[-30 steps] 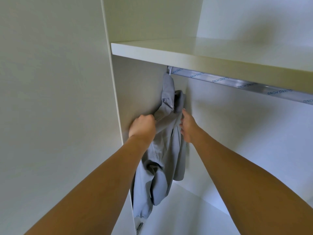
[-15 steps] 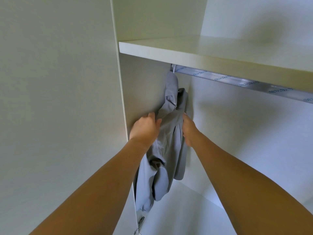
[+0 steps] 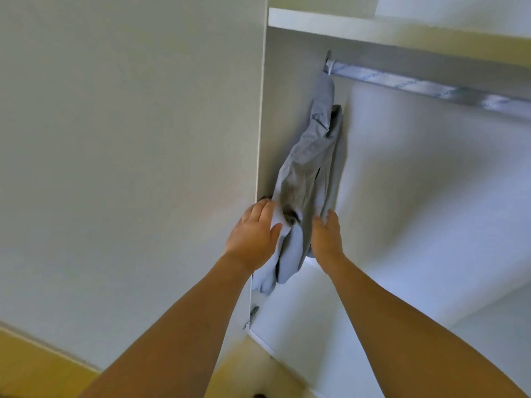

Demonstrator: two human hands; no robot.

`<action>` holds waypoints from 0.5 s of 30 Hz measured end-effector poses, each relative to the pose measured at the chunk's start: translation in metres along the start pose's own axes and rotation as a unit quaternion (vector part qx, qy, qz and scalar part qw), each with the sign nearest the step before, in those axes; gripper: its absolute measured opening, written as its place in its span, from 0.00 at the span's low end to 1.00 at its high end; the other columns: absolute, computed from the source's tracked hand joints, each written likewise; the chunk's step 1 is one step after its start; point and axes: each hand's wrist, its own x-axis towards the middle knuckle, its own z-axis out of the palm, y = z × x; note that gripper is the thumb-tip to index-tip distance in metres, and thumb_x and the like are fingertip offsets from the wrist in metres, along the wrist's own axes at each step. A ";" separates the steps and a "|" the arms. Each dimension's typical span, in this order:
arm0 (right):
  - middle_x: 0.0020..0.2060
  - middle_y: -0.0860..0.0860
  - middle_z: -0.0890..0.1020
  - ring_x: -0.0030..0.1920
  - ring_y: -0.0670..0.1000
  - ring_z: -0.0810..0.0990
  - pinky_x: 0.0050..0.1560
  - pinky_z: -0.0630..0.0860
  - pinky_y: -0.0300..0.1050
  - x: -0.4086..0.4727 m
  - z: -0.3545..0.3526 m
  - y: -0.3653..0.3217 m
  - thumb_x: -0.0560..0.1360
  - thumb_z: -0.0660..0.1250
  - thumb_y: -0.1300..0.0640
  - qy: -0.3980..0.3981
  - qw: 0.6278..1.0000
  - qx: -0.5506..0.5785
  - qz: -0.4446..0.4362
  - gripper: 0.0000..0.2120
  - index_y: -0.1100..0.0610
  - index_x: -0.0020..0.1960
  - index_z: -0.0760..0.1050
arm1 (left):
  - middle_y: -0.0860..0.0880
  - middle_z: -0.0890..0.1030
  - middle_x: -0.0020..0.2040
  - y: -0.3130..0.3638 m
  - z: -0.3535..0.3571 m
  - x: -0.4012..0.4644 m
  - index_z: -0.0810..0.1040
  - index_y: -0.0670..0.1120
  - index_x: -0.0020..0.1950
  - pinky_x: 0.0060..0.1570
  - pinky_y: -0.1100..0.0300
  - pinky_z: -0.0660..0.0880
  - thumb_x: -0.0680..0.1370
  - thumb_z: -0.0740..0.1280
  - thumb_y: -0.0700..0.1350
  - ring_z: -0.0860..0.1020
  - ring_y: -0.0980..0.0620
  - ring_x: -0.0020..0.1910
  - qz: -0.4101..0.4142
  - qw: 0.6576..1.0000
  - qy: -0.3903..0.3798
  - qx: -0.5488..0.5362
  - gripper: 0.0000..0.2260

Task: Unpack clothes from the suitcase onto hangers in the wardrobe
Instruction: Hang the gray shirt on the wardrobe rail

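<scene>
A grey garment [image 3: 310, 168] hangs on a hanger whose white hook [image 3: 329, 67] sits at the left end of the metal wardrobe rail [image 3: 425, 89]. The cloth drapes in bunched folds against the wardrobe's left inner wall. My left hand [image 3: 254, 234] lies flat on the lower left of the garment, fingers straight, thumb over a fold. My right hand [image 3: 326, 234] touches its lower right edge with relaxed fingers. The suitcase is out of sight.
The open white wardrobe door [image 3: 129, 168] fills the left. A white shelf [image 3: 373, 27] runs above the rail. The wardrobe's white floor panel [image 3: 316, 326] lies below, with a door hinge [image 3: 253, 314] at its front left. Yellow floor [image 3: 34, 369] shows at the bottom.
Both hands have slid down the garment from its upper part to its lower folds. My left hand went from gripping the cloth to lying flat. The view tilted downward.
</scene>
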 end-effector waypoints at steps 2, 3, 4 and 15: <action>0.74 0.53 0.65 0.71 0.57 0.67 0.69 0.68 0.60 -0.030 0.013 0.018 0.78 0.60 0.44 -0.009 0.999 -0.044 0.000 0.30 0.49 0.77 0.56 | 0.48 0.60 0.78 -0.012 0.001 -0.035 0.56 0.46 0.78 0.73 0.54 0.59 0.84 0.54 0.52 0.58 0.48 0.76 -0.011 1.000 -0.029 -0.002 0.24; 0.73 0.53 0.67 0.70 0.57 0.69 0.68 0.69 0.60 -0.041 0.018 0.025 0.78 0.60 0.47 -0.014 0.998 -0.064 -0.004 0.29 0.49 0.76 0.56 | 0.48 0.60 0.78 -0.017 0.001 -0.048 0.57 0.46 0.78 0.72 0.54 0.59 0.84 0.54 0.52 0.59 0.48 0.76 -0.019 0.999 -0.041 -0.002 0.24; 0.72 0.53 0.68 0.69 0.57 0.70 0.67 0.70 0.60 -0.057 0.025 0.034 0.78 0.60 0.50 -0.025 0.996 -0.082 0.000 0.27 0.49 0.76 0.57 | 0.48 0.61 0.77 -0.025 0.001 -0.067 0.57 0.46 0.78 0.72 0.54 0.60 0.84 0.54 0.52 0.59 0.49 0.75 -0.029 0.998 -0.055 -0.004 0.24; 0.44 0.49 0.73 0.39 0.51 0.72 0.41 0.71 0.45 -0.194 0.098 0.081 0.72 0.58 0.57 -0.292 0.886 -0.360 0.012 0.06 0.49 0.48 0.69 | 0.48 0.60 0.78 -0.109 -0.012 -0.232 0.57 0.47 0.78 0.70 0.50 0.64 0.84 0.51 0.55 0.64 0.46 0.73 -0.228 0.936 -0.267 -0.003 0.24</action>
